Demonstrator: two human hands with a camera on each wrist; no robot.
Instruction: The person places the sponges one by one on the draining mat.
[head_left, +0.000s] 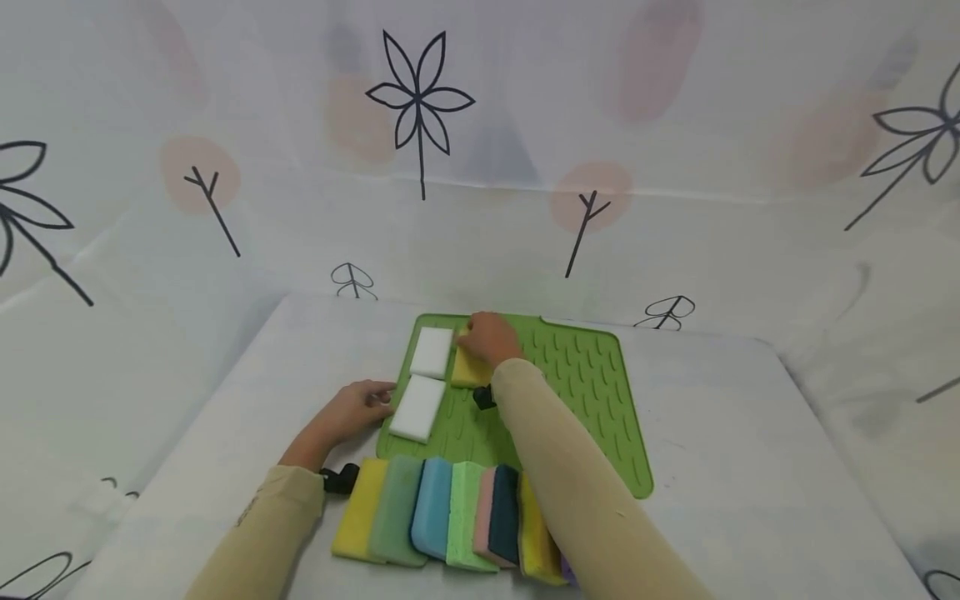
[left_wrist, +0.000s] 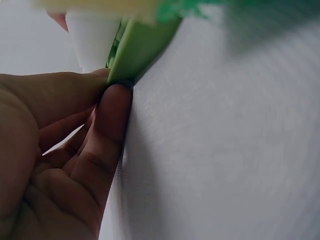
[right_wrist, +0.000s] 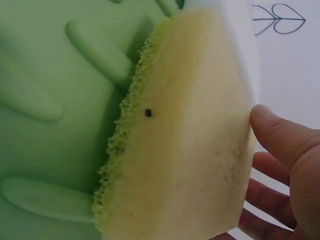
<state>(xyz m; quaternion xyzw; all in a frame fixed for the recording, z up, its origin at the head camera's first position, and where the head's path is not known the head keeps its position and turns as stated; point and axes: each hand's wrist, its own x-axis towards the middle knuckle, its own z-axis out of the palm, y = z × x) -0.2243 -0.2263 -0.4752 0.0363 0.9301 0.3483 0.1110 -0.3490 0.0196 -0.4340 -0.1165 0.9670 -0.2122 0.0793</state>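
Note:
A green ridged mat (head_left: 585, 392) lies on the table, with two white sponges (head_left: 417, 408) in a column along its left side. My left hand (head_left: 348, 412) is at the mat's left edge; in the left wrist view, thumb and index finger pinch the green rim (left_wrist: 142, 45). Over the mat's upper part, my right hand (head_left: 491, 337) holds a yellow sponge (head_left: 468, 371) beside the upper white one. The right wrist view shows the thumb against one edge of this sponge (right_wrist: 185, 125), which has a porous green-yellow layer on the mat side; the other fingertips are partly hidden.
In front of the mat stands a row of several sponges, including yellow, grey-green, blue (head_left: 432, 508), bright green (head_left: 468, 517) and pink with dark blue (head_left: 497, 517). My right sleeve (head_left: 592, 492) covers the row's right end. A patterned white cloth (head_left: 480, 233) rises behind the table.

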